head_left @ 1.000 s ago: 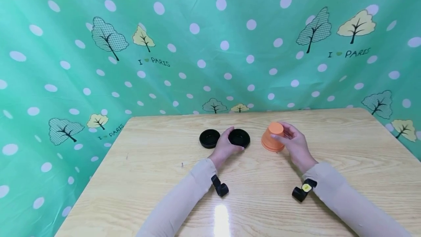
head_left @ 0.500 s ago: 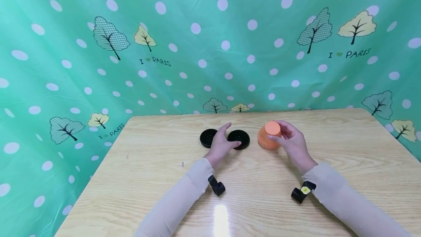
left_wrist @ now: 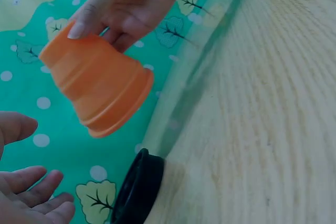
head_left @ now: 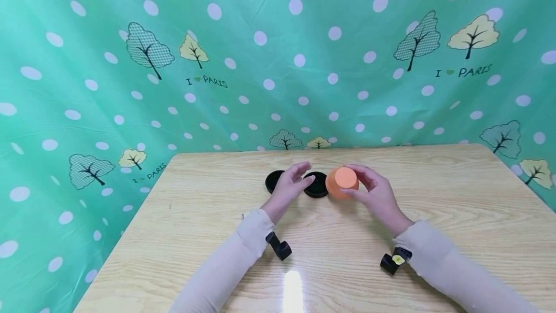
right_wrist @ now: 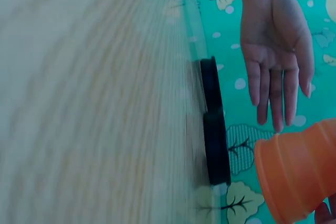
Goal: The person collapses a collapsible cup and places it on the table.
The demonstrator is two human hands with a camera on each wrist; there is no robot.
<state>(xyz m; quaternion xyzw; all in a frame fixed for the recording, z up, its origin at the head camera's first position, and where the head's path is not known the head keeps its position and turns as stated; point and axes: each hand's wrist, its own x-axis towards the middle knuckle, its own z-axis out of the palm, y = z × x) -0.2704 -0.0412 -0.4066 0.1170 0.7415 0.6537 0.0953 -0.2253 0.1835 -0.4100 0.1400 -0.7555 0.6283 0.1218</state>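
Observation:
My right hand (head_left: 379, 198) grips an orange plastic plant pot (head_left: 346, 178) near its narrow base, thumb on the near side. The pot is upside down, wide rim facing the table and tilted a little. In the left wrist view, the ridged pot (left_wrist: 100, 80) hangs above the tabletop. Over the table, my left hand (head_left: 284, 191) holds nothing; its fingers are spread in the head view. Beneath and beside it lie two round black saucers: the right saucer (head_left: 319, 189) next to the pot, and the left saucer (head_left: 271, 181), partly hidden behind the hand.
The wooden table (head_left: 208, 187) reaches back to a green dotted curtain (head_left: 243, 76) printed with trees. Both forearms come in from the near edge, each with a black wrist camera (head_left: 279, 247). A bright reflection lies on the near tabletop.
My right hand has carried the orange pot leftward to the right saucer's side, tilting its base toward me. My left hand has drawn back leftward from over the right saucer.

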